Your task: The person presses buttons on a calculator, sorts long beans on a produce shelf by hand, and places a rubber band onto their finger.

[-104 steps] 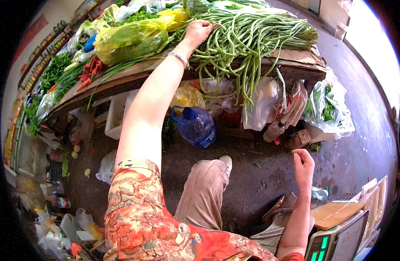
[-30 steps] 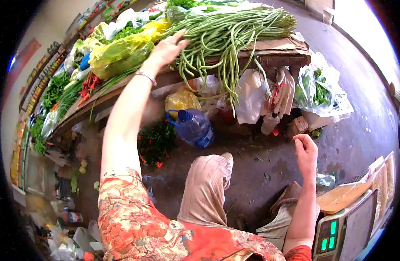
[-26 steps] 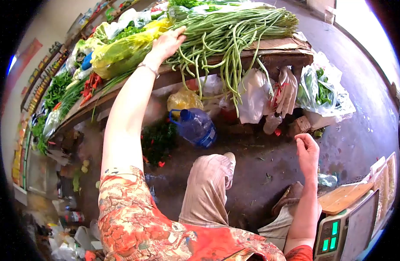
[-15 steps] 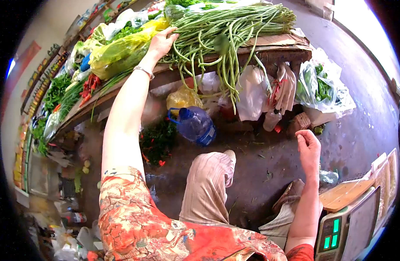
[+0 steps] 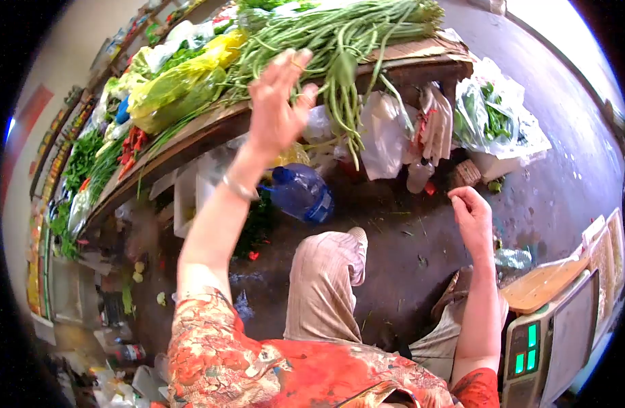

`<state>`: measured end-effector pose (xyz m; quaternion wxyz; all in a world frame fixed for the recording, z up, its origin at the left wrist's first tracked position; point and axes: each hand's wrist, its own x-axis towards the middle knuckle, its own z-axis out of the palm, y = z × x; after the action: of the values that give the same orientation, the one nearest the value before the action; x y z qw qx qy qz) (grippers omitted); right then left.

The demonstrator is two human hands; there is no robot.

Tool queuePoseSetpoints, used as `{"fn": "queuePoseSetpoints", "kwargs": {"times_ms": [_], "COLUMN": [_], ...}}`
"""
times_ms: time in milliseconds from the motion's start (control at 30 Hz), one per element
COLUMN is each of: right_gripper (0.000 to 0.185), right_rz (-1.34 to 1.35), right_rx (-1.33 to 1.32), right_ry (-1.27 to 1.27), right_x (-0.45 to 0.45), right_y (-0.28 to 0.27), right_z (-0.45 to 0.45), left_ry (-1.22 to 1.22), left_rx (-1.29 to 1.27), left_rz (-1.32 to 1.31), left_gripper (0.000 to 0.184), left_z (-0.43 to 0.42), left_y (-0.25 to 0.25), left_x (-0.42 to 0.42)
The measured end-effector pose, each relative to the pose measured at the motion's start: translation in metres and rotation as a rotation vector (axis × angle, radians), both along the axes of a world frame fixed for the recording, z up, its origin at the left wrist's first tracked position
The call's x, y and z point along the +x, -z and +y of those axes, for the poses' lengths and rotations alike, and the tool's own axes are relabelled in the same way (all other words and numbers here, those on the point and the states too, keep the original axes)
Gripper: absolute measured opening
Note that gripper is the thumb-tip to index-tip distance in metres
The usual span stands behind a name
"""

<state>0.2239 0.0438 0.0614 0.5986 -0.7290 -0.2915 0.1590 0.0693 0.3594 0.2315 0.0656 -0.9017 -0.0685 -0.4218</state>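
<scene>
My left hand [image 5: 277, 102] is raised in front of the vegetable stand, palm turned down and fingers apart, with nothing in it. Behind its fingertips lies a big heap of long green beans [image 5: 367, 34], some drooping over the stand's edge. Left of the hand, a yellow plastic bag [image 5: 166, 98] with leafy greens lies on the stand. Over the floor to the right, my right hand [image 5: 473, 216] has its fingers curled together. Anything inside that pinch is hidden or too small to make out.
A blue plastic jug [image 5: 302, 194] stands on the floor under the stand [image 5: 421, 71]. White plastic bags [image 5: 384, 139] hang below its edge. At right is a bag of greens [image 5: 493, 119]. A scale with green digits [image 5: 527, 350] sits at lower right, beside a wooden board [image 5: 544, 282].
My left hand has come away from the beans and yellow bag, back toward me, its fingers spreading. My right hand has barely moved. The view has shifted slightly.
</scene>
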Motion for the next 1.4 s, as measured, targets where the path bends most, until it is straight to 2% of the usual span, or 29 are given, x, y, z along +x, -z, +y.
{"fn": "queuePoseSetpoints", "kwargs": {"times_ms": [67, 100, 133, 200, 333, 467, 533, 667, 933, 1000, 1100, 1267, 1367, 1400], "right_gripper": [0.012, 0.012, 0.012, 0.011, 0.01, 0.01, 0.011, 0.012, 0.01, 0.01, 0.009, 0.008, 0.008, 0.007], "right_rz": [-0.01, -0.051, -0.096, -0.044, -0.011, -0.048, -0.183, -0.296, -0.423, -0.456, -0.415, -0.325, -0.353, -0.265], "right_rx": [0.044, 0.071, 0.093, 0.165, 0.18, 0.157, 0.197, 0.088, -0.046, -0.068, -0.064, -0.042, -0.06, -0.115], "right_ry": [0.007, 0.023, 0.042, 0.058, 0.118, 0.147, 0.104, 0.149, 0.151, 0.171, 0.204, 0.23, 0.324, 0.338], "right_x": [-0.004, -0.007, -0.008, -0.006, 0.0, 0.004, 0.001, -0.005, -0.012, -0.012, -0.007, 0.004, 0.009, 0.013], "right_y": [-0.004, -0.006, -0.009, -0.007, -0.015, -0.014, -0.01, 0.0, -0.002, -0.002, 0.002, 0.006, 0.012, 0.01], "right_z": [0.003, 0.004, 0.004, 0.004, -0.002, -0.002, 0.001, 0.006, 0.005, 0.006, 0.007, 0.002, 0.003, -0.001], "left_ry": [0.284, 0.41, 0.547, 0.795, 0.931, 0.937, 0.952, 0.963, 0.917, 0.941, 0.943, 0.923, 1.017, 1.066], "left_rx": [-0.32, -0.634, -1.153, -1.42, -1.876, -1.988, -2.018, -2.096, -2.075, -2.107, -2.06, -2.088, -2.239, -2.194], "left_rz": [0.067, 0.139, 0.209, 0.22, 0.23, 0.255, 0.276, 0.324, 0.34, 0.323, 0.365, 0.464, 0.462, 0.516], "left_gripper": [0.05, 0.058, 0.068, 0.073, 0.082, 0.084, 0.084, 0.079, 0.077, 0.071, 0.078, 0.078, 0.075, 0.075], "left_z": [-0.049, -0.068, -0.088, -0.126, -0.168, -0.179, -0.181, -0.193, -0.198, -0.2, -0.2, -0.196, -0.186, -0.18], "left_y": [0.027, 0.047, 0.071, 0.1, 0.139, 0.155, 0.166, 0.178, 0.189, 0.189, 0.182, 0.172, 0.171, 0.17], "left_x": [0.008, 0.013, 0.02, 0.039, 0.068, 0.073, 0.073, 0.069, 0.063, 0.062, 0.063, 0.06, 0.06, 0.057]}}
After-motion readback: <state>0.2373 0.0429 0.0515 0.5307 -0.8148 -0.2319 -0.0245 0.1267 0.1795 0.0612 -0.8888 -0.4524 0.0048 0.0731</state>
